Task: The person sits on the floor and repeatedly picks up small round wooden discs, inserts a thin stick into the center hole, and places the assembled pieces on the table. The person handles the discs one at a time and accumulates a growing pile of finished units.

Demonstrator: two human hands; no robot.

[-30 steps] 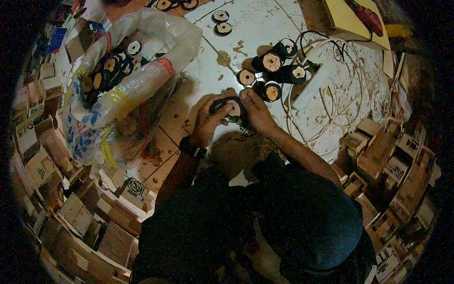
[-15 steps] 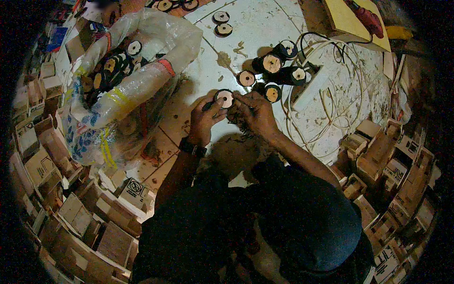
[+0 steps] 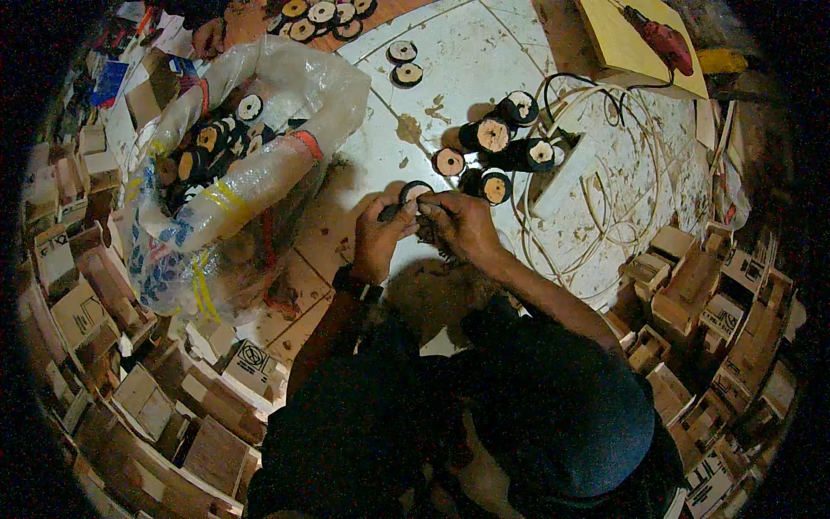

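Gripping the black reel [image 3: 416, 190] around its left side, the left hand [image 3: 378, 232] has its thumb and fingers clamped on the rim, leaving part of the pale end disc turned up — probably so the reel stays steady and its face in sight. From the other side the right hand [image 3: 467, 228] comes in with its fingers bunched together against the disc's edge; whether they pinch the rim or something thin under them, I cannot tell. Some dark stringy stuff [image 3: 443, 248] shows just below the reel, half covered by the right hand.

Just right of and beyond the held reel, a loose group of pale-ended reels [image 3: 494, 134] sits on the tiled floor [image 3: 380, 130], likely put there to be within easy reach. Farther beyond it are a close pair of reels [image 3: 402, 52] and, past those, a heap of discs [image 3: 322, 12]. Left of the held reel bulges a clear plastic sack [image 3: 268, 173], its mouth showing more reels [image 3: 207, 138] — its bulk crowds that side. To the right, coils of pale cable [image 3: 525, 223] look apt to snag a sleeve, with a yellow box [image 3: 618, 43] farther off bearing a red tool [image 3: 664, 45].
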